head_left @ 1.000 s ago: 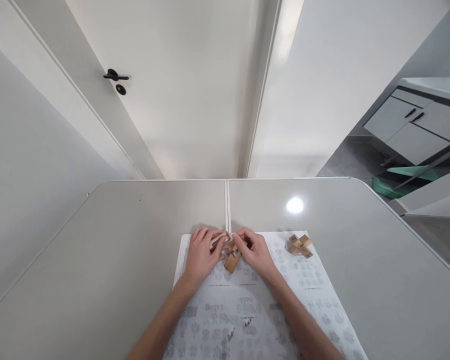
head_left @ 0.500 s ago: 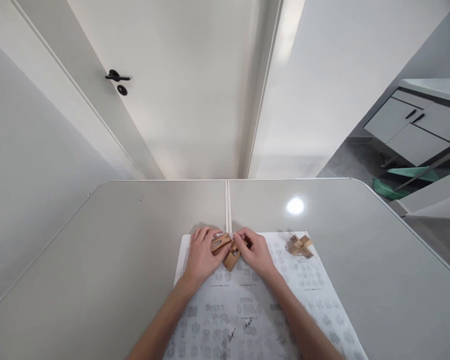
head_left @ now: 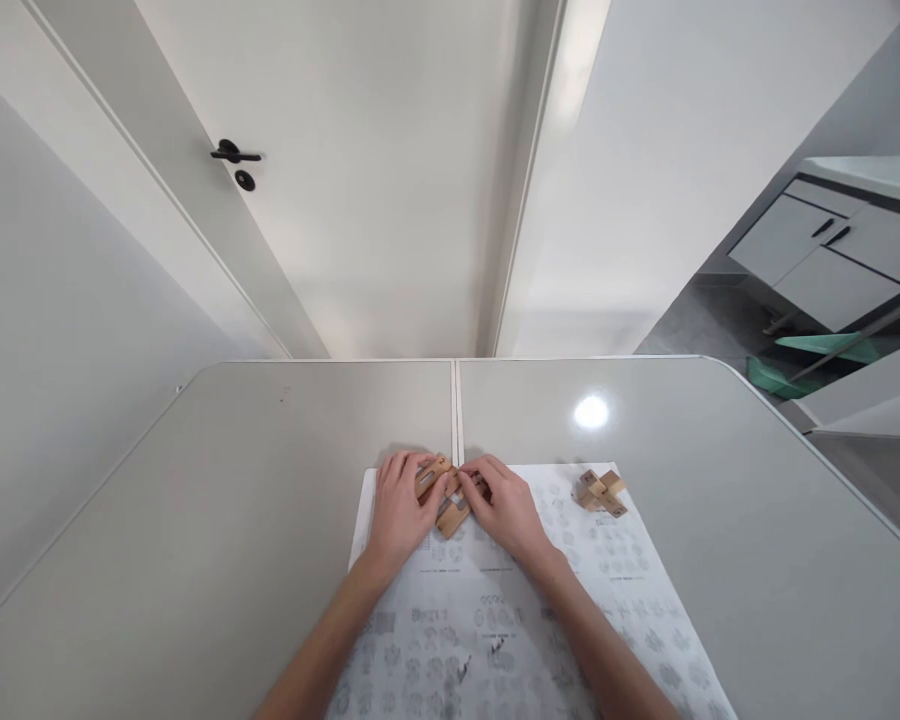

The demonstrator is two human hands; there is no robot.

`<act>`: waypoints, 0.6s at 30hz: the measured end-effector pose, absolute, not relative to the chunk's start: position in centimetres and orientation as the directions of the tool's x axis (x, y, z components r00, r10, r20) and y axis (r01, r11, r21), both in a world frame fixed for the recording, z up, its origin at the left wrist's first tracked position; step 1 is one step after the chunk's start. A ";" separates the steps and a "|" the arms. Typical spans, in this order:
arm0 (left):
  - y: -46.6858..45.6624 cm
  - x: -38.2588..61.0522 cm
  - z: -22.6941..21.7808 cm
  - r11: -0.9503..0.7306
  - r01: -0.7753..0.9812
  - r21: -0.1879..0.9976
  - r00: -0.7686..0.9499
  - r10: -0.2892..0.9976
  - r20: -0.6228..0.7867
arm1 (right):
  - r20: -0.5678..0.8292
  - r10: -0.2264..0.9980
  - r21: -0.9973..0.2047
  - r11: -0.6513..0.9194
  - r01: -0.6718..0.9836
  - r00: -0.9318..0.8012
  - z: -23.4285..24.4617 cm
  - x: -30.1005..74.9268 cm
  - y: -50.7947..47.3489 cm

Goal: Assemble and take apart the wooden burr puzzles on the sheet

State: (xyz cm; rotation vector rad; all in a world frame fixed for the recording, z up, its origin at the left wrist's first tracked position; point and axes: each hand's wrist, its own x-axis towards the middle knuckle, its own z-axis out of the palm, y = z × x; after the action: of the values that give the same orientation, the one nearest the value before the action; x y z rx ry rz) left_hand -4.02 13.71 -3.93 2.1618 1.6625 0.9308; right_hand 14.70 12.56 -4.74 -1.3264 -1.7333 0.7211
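Observation:
My left hand (head_left: 405, 505) is closed around a slotted wooden puzzle piece (head_left: 427, 478) that bears a dark mark on its end. Thumb and fingers of my right hand (head_left: 504, 505) pinch a second wooden puzzle piece (head_left: 452, 515), which has a notch and lies slantwise beneath the first. Both pieces touch or nearly touch between my hands; my fingers cover parts of them. To the right, an assembled cross of wooden puzzle pieces (head_left: 601, 493) with dark marks rests on the printed paper sheet (head_left: 487, 610).
The sheet lies on a grey table (head_left: 270, 520) with a pale seam (head_left: 456, 410) down its middle. Beyond the far edge stands a white door (head_left: 390, 200) with a black handle (head_left: 234, 153). A white cabinet (head_left: 832, 240) is at the right.
Both hands have shifted slightly left with the wooden pieces. The slotted piece has turned a little and more of the notched piece shows. The cross has not moved.

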 end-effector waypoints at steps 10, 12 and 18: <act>13.7 -4.0 -3.9 -0.334 0.737 0.587 0.147 0.928 0.343 | 0.305 0.949 -0.735 0.286 0.615 -0.076 -5.2 14.4 12.4; 13.7 -3.9 -3.8 -0.337 0.728 0.597 0.156 0.929 0.335 | 0.306 0.950 -0.721 0.271 0.638 -0.058 -5.1 14.4 12.4; 13.5 -3.8 -3.5 -0.364 0.708 0.605 0.204 0.926 0.317 | 0.319 0.947 -0.657 0.238 0.715 -0.022 -5.1 14.4 12.4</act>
State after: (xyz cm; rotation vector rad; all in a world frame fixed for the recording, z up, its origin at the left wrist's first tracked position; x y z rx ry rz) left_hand -3.82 13.50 -3.54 2.1584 1.5349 0.9323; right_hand 14.37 12.40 -5.14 -1.5337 -1.7919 0.4093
